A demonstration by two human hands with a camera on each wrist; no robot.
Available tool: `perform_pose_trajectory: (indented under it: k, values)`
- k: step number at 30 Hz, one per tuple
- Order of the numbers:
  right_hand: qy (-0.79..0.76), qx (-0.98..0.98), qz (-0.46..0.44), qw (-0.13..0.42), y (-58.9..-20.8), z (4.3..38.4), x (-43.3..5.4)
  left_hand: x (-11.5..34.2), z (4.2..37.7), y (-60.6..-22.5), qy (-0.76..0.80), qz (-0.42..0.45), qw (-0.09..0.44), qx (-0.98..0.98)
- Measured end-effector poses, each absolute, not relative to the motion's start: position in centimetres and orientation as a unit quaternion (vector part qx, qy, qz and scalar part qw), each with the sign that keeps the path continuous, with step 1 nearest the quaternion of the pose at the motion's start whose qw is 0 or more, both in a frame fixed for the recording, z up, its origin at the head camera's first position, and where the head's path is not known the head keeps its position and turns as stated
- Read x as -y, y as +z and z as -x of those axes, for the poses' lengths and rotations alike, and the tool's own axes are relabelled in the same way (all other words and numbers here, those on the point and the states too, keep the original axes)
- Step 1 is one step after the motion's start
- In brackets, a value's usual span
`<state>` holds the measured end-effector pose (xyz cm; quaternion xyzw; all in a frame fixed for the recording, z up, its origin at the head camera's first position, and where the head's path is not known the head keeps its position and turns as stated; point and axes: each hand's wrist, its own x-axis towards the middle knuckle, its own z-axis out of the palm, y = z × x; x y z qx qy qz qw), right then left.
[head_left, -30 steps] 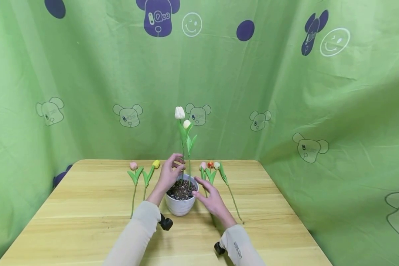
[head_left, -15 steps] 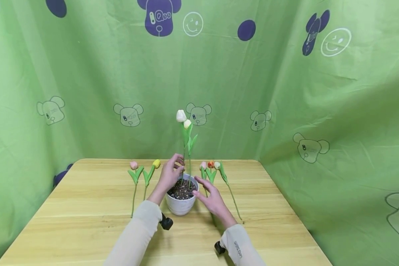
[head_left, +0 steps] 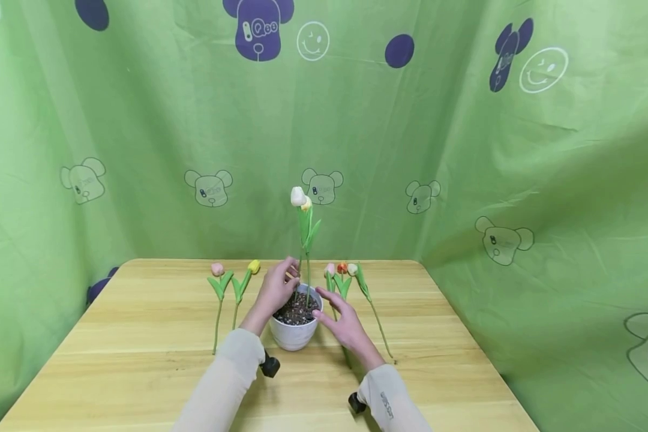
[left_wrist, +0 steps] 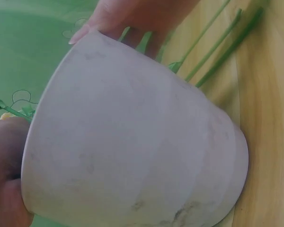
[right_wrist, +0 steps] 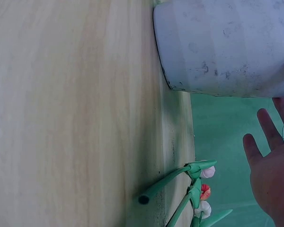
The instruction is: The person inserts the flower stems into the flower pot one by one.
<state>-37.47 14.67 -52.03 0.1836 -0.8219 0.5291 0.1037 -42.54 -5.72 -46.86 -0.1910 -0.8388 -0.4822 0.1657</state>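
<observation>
In the head view, a white tulip (head_left: pixel 298 197) stands almost upright over a white pot (head_left: pixel 293 337) of dark soil (head_left: pixel 291 316). My left hand (head_left: pixel 276 291) pinches its stem low down, just above the rim. Close behind it rises a second, cream-yellow tulip (head_left: pixel 306 205) planted in the soil. My right hand (head_left: pixel 347 327) rests against the pot's right side with thumb and fingers spread at the rim. The right wrist view shows the lower fingers of the right hand (right_wrist: pixel 274 175) extended, apart from the pot wall (right_wrist: pixel 222 52).
Left of the pot lie a pink tulip (head_left: pixel 218 270) and a yellow tulip (head_left: pixel 254 266) on the wooden table (head_left: pixel 156 336). To its right lie a pale pink tulip (head_left: pixel 330 269), an orange-red tulip (head_left: pixel 342 268) and another white tulip (head_left: pixel 353 269). A green curtain (head_left: pixel 367 132) surrounds the table.
My left hand has moved down toward the soil with the white tulip. Its bloom is lower and further right, now overlapping the cream-yellow one. The right hand has stayed at the pot.
</observation>
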Motion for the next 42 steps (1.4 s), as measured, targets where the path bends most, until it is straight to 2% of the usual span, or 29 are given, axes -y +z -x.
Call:
perform_pose_trajectory:
  k: [14,20,26,33,42]
  values:
    - [0.534,0.818,-0.195,0.094,-51.9,37.5,-14.7,6.6,42.4,-46.9,-0.428,0.167,0.16,0.874]
    - [0.514,0.831,-0.194,0.085,-49.5,35.4,-14.4,6.5,42.4,-47.3,-0.431,0.161,0.161,0.873]
    - [0.523,0.824,-0.192,0.097,-51.9,37.4,-14.8,6.3,42.2,-47.1,-0.42,0.172,0.182,0.872]
    - [0.521,0.826,-0.193,0.095,-52.3,37.4,-15.0,6.2,42.1,-47.7,-0.409,0.175,0.196,0.874]
    - [0.509,0.832,-0.206,0.081,-48.9,35.2,-14.5,5.9,41.9,-47.8,-0.429,0.145,0.221,0.864]
